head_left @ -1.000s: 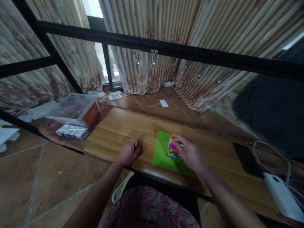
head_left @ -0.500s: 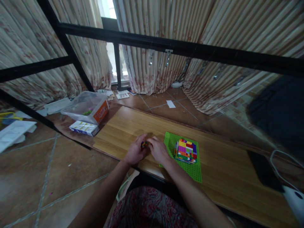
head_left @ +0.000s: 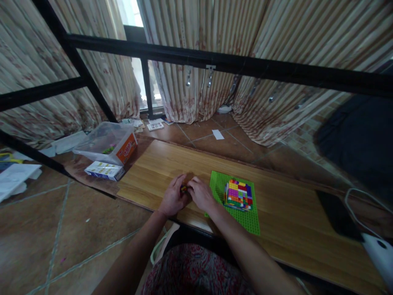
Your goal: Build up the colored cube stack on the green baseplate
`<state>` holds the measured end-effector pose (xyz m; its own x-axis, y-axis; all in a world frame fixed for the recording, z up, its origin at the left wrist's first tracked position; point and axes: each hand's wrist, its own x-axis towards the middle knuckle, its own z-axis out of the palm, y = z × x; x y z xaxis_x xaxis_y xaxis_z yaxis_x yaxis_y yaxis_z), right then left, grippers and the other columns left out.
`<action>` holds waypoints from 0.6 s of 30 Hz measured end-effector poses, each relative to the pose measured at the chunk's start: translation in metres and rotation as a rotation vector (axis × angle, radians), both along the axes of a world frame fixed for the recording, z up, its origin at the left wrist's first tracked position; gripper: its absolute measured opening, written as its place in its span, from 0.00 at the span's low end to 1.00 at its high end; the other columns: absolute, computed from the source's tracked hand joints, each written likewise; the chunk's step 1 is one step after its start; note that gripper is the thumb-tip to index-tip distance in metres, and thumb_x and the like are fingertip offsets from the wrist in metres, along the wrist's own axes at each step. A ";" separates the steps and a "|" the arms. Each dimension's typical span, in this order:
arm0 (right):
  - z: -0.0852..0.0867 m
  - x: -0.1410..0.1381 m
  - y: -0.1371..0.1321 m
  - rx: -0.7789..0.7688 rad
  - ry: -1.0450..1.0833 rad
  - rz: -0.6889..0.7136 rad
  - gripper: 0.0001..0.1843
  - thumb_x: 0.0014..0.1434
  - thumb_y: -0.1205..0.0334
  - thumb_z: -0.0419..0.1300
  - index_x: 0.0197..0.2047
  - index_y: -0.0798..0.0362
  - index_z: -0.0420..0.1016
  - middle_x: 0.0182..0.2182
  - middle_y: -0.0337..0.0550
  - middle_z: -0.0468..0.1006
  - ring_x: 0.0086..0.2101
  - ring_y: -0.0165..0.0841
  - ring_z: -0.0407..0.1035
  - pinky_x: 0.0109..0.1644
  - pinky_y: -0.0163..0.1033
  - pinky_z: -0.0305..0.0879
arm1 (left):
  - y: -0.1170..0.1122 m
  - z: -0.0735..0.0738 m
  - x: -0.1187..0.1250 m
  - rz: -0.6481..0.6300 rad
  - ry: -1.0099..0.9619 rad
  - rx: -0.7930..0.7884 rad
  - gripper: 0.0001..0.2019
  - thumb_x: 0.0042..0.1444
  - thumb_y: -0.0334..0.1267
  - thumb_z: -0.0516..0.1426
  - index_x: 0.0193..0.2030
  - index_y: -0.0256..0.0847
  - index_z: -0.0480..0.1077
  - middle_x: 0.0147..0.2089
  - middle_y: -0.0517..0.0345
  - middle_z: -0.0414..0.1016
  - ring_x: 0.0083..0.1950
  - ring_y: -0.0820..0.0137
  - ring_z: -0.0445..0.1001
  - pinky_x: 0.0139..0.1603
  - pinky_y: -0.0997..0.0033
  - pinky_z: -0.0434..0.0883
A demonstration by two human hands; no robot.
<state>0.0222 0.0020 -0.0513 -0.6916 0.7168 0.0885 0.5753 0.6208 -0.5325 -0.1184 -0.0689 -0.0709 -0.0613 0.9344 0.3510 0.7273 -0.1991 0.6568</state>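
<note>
Close together over the wooden board, my two hands work on a small cluster of building bricks (head_left: pixel 184 189). Yellow, red and dark pieces show between the fingers; the rest is covered. My left hand (head_left: pixel 173 197) is curled around the cluster from the left. From the right, my right hand (head_left: pixel 199 192) has its fingertips closed against it. Just right of my right hand lies a green baseplate (head_left: pixel 217 180), partly behind my forearm. A multicoloured block of building bricks (head_left: pixel 238 194) stands on that plate.
A clear plastic bin (head_left: pixel 95 141) with an orange label and some green pieces stands at the left, a small box (head_left: pixel 104 170) before it. A black flat object (head_left: pixel 337 215) and white device (head_left: pixel 377 256) lie at the right of the board (head_left: pixel 288 221). A black metal rail (head_left: pixel 172 53) crosses above.
The camera view has shifted slightly. Both hands stay together on the brick cluster, with small finger movements; less of the cluster shows now. The baseplate and brick block are unchanged.
</note>
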 end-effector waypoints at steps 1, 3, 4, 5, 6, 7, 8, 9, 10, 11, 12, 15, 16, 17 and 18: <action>0.000 0.001 -0.002 -0.011 0.031 -0.016 0.07 0.60 0.71 0.57 0.36 0.52 0.75 0.39 0.44 0.72 0.42 0.35 0.68 0.48 0.39 0.63 | 0.000 0.000 0.000 0.003 0.005 -0.003 0.35 0.45 0.25 0.52 0.65 0.35 0.58 0.64 0.44 0.63 0.67 0.59 0.60 0.67 0.54 0.63; 0.002 0.005 -0.008 -0.050 0.147 -0.059 0.06 0.60 0.71 0.57 0.35 0.52 0.74 0.36 0.43 0.73 0.40 0.34 0.68 0.47 0.40 0.64 | 0.000 0.000 -0.001 0.010 0.015 -0.013 0.33 0.46 0.26 0.53 0.64 0.35 0.59 0.63 0.44 0.65 0.66 0.59 0.61 0.67 0.54 0.63; 0.003 0.008 -0.012 -0.085 0.234 -0.091 0.06 0.60 0.70 0.57 0.35 0.52 0.74 0.35 0.42 0.74 0.39 0.34 0.69 0.47 0.40 0.64 | 0.000 0.001 -0.001 0.013 0.021 -0.021 0.32 0.47 0.26 0.53 0.63 0.35 0.60 0.63 0.44 0.65 0.66 0.59 0.62 0.67 0.54 0.63; 0.005 0.012 -0.017 -0.136 0.336 -0.127 0.05 0.60 0.69 0.58 0.36 0.52 0.74 0.34 0.41 0.75 0.38 0.33 0.69 0.45 0.39 0.65 | 0.000 0.001 -0.001 0.016 0.027 -0.030 0.31 0.48 0.27 0.53 0.62 0.35 0.61 0.62 0.44 0.66 0.65 0.59 0.63 0.67 0.54 0.64; 0.008 0.016 -0.022 -0.202 0.445 -0.165 0.04 0.60 0.67 0.58 0.36 0.51 0.74 0.33 0.40 0.75 0.36 0.32 0.70 0.43 0.38 0.65 | 0.000 0.001 -0.001 0.020 0.032 -0.037 0.30 0.48 0.27 0.53 0.62 0.36 0.62 0.62 0.44 0.66 0.65 0.59 0.63 0.66 0.55 0.64; 0.011 0.021 -0.027 -0.277 0.554 -0.199 0.04 0.60 0.64 0.58 0.37 0.51 0.74 0.32 0.39 0.76 0.34 0.31 0.70 0.41 0.37 0.66 | 0.001 0.001 -0.001 0.022 0.036 -0.040 0.29 0.49 0.28 0.53 0.61 0.36 0.63 0.62 0.45 0.66 0.64 0.59 0.64 0.66 0.55 0.65; 0.016 0.027 -0.032 -0.356 0.656 -0.228 0.04 0.60 0.61 0.58 0.38 0.51 0.74 0.31 0.38 0.76 0.32 0.30 0.70 0.39 0.37 0.67 | 0.001 0.001 -0.002 0.022 0.038 -0.039 0.28 0.49 0.28 0.53 0.60 0.36 0.64 0.61 0.45 0.67 0.64 0.60 0.65 0.65 0.55 0.65; 0.021 0.033 -0.037 -0.430 0.747 -0.250 0.06 0.60 0.59 0.59 0.38 0.51 0.74 0.29 0.37 0.76 0.30 0.30 0.70 0.37 0.36 0.67 | 0.001 0.001 -0.002 0.019 0.040 -0.036 0.27 0.49 0.28 0.53 0.59 0.37 0.64 0.61 0.45 0.67 0.63 0.60 0.65 0.65 0.55 0.65; 0.027 0.039 -0.041 -0.492 0.827 -0.270 0.07 0.60 0.57 0.59 0.39 0.50 0.74 0.28 0.36 0.75 0.29 0.29 0.71 0.35 0.36 0.68 | 0.001 0.001 -0.003 0.015 0.041 -0.030 0.27 0.49 0.28 0.53 0.59 0.37 0.65 0.61 0.45 0.67 0.63 0.60 0.66 0.65 0.55 0.65; 0.033 0.045 -0.045 -0.535 0.892 -0.290 0.08 0.59 0.56 0.60 0.39 0.50 0.74 0.27 0.36 0.75 0.28 0.29 0.71 0.35 0.35 0.68 | 0.002 0.001 -0.003 0.011 0.041 -0.023 0.26 0.50 0.29 0.53 0.58 0.37 0.65 0.61 0.46 0.67 0.63 0.60 0.66 0.65 0.55 0.66; 0.039 0.051 -0.048 -0.559 0.944 -0.313 0.09 0.58 0.55 0.61 0.39 0.50 0.74 0.27 0.36 0.76 0.28 0.29 0.72 0.34 0.35 0.69 | 0.002 0.000 -0.004 0.007 0.041 -0.017 0.25 0.50 0.29 0.53 0.58 0.38 0.66 0.61 0.46 0.67 0.63 0.60 0.66 0.65 0.55 0.66; 0.054 0.067 -0.055 -0.553 1.020 -0.388 0.10 0.56 0.54 0.63 0.39 0.49 0.76 0.27 0.36 0.78 0.27 0.29 0.72 0.33 0.35 0.70 | 0.003 -0.002 -0.006 0.013 0.045 -0.007 0.24 0.50 0.31 0.53 0.56 0.39 0.67 0.61 0.47 0.68 0.62 0.60 0.67 0.65 0.55 0.65; 0.057 0.073 -0.056 -0.537 1.027 -0.411 0.10 0.56 0.53 0.63 0.39 0.49 0.77 0.26 0.36 0.77 0.26 0.29 0.72 0.32 0.35 0.70 | 0.003 -0.003 -0.007 0.016 0.049 -0.004 0.23 0.51 0.31 0.53 0.56 0.39 0.67 0.60 0.47 0.68 0.62 0.60 0.67 0.65 0.55 0.65; 0.059 0.079 -0.057 -0.518 1.029 -0.439 0.10 0.56 0.53 0.63 0.38 0.49 0.77 0.25 0.36 0.77 0.26 0.29 0.72 0.32 0.35 0.69 | 0.003 -0.004 -0.008 0.017 0.055 0.000 0.23 0.51 0.32 0.53 0.55 0.39 0.68 0.60 0.47 0.69 0.62 0.60 0.68 0.65 0.55 0.66; 0.061 0.087 -0.057 -0.496 1.029 -0.476 0.10 0.55 0.53 0.64 0.37 0.49 0.77 0.24 0.35 0.77 0.25 0.29 0.72 0.31 0.35 0.69 | 0.004 -0.005 -0.009 0.017 0.061 0.004 0.22 0.51 0.32 0.53 0.55 0.39 0.68 0.59 0.47 0.69 0.61 0.60 0.68 0.65 0.55 0.66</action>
<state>0.1088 -0.0546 0.0092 -0.1229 0.9889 0.0838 -0.1370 0.0668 -0.9883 -0.1270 -0.0649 -0.0762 -0.0556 0.9318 0.3586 0.7690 -0.1891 0.6107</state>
